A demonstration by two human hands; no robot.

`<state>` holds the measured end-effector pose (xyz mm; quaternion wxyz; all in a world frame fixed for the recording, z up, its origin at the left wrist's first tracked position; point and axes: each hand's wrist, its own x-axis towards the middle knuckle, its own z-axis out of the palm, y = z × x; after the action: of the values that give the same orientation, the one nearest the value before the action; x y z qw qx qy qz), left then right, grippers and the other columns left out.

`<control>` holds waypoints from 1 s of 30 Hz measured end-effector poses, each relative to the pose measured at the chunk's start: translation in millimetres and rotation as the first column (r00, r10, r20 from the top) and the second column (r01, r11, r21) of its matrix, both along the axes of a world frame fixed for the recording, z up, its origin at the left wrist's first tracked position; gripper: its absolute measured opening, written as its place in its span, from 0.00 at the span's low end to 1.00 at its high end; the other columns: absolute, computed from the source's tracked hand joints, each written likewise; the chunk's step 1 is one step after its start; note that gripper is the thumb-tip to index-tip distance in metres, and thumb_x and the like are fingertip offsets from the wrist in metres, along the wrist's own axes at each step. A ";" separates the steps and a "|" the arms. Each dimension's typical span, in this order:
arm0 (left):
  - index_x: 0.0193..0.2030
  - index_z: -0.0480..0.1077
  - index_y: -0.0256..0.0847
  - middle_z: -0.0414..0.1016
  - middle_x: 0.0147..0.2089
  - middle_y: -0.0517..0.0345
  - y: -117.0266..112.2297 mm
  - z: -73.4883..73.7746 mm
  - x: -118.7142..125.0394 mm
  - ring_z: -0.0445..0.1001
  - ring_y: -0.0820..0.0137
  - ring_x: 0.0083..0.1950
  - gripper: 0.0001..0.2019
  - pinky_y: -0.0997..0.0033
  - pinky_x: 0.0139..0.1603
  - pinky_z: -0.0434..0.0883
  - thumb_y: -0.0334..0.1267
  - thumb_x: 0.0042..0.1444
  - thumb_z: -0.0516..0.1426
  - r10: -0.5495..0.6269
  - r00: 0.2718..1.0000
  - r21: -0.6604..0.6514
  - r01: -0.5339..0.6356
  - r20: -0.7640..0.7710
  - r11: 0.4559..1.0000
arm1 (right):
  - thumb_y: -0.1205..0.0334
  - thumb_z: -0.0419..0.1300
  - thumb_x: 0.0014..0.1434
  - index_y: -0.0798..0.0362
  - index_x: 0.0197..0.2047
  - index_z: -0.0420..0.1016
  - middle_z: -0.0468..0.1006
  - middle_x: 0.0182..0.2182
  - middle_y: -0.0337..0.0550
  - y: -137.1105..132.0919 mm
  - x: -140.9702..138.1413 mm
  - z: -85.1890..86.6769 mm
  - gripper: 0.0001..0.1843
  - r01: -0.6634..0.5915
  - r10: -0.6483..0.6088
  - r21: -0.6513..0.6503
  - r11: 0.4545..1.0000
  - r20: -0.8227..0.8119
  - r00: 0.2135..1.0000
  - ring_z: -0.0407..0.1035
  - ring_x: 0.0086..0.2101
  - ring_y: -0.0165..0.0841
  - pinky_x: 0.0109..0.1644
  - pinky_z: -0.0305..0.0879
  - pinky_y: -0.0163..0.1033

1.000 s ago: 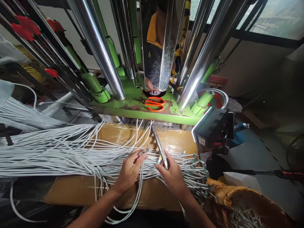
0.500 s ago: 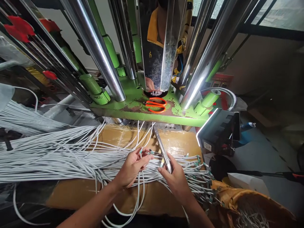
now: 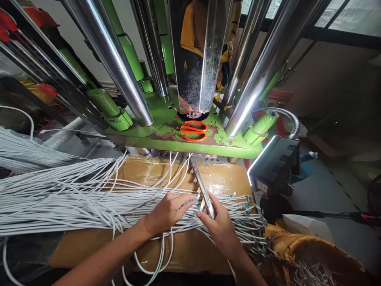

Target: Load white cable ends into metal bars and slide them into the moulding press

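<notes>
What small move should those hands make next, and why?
Probably ease the green tip in the left hand slightly toward the bar, lining it up with a pale tab. The left fingertips are already close beside the bar's edge, where such tabs stick out, and the right hand grips its near end.

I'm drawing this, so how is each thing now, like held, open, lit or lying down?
Left hand: pinching a teal-tipped cable end
Right hand: gripping a metal bar
Metal bar: held aslant
Green plate: patchily worn
Orange scissors: lying on that plate, blades hard to see
White cables: heaped loosely
Black lamp: lit along its edge
Brown bag: open, white scraps inside
</notes>
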<state>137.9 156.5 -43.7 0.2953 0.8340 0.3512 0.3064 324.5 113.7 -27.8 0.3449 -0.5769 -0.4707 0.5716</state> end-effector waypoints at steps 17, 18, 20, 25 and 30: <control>0.44 0.74 0.40 0.80 0.41 0.54 3.1 10.9 7.2 0.78 0.66 0.41 0.10 0.69 0.44 0.72 0.35 0.64 0.52 0.171 0.985 -0.187 -0.175 -0.036 0.967 | 0.62 0.60 0.56 0.50 0.60 0.65 0.68 0.31 0.32 2.2 1.7 2.4 0.27 -0.016 0.017 0.026 1.000 -0.047 0.999 0.58 0.30 0.29 0.40 0.59 0.35; 0.44 0.75 0.40 0.79 0.42 0.54 4.5 16.4 4.3 0.77 0.66 0.41 0.11 0.69 0.44 0.72 0.36 0.64 0.52 0.171 0.985 -0.277 -0.175 -0.040 0.945 | 0.62 0.60 0.55 0.50 0.59 0.66 0.68 0.30 0.32 2.2 1.3 1.9 0.27 -0.009 0.011 0.026 1.000 -0.041 0.999 0.58 0.30 0.29 0.40 0.59 0.35; 0.46 0.75 0.40 0.78 0.45 0.52 7.6 24.5 -3.8 0.76 0.66 0.41 0.12 0.70 0.41 0.72 0.38 0.63 0.52 0.195 0.980 -0.414 -0.188 -0.024 0.891 | 0.62 0.60 0.54 0.50 0.58 0.67 0.67 0.29 0.32 1.9 0.8 0.6 0.27 0.004 -0.003 0.019 1.000 -0.032 0.999 0.58 0.29 0.29 0.39 0.59 0.34; 0.48 0.71 0.37 0.74 0.27 0.60 19.2 24.7 -16.5 0.70 0.73 0.25 0.15 0.77 0.22 0.65 0.42 0.57 0.58 0.554 0.806 -0.663 -0.300 0.209 0.686 | 0.62 0.61 0.53 0.52 0.59 0.67 0.69 0.30 0.34 2.1 0.4 -1.1 0.28 0.027 -0.027 -0.004 1.000 -0.037 0.999 0.59 0.30 0.29 0.37 0.59 0.34; 0.41 0.76 0.38 0.81 0.35 0.55 26.3 17.4 -10.8 0.77 0.69 0.32 0.09 0.73 0.35 0.74 0.38 0.55 0.60 0.363 0.925 -0.523 -0.258 0.108 0.812 | 0.62 0.61 0.53 0.53 0.59 0.66 0.69 0.29 0.34 2.5 -0.1 1.2 0.29 0.035 -0.037 -0.021 0.999 -0.067 0.997 0.59 0.29 0.30 0.37 0.60 0.34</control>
<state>127.1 182.9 -26.3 0.4810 0.6240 0.5183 0.3327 324.4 116.1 -26.6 0.3651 -0.5691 -0.4427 0.5890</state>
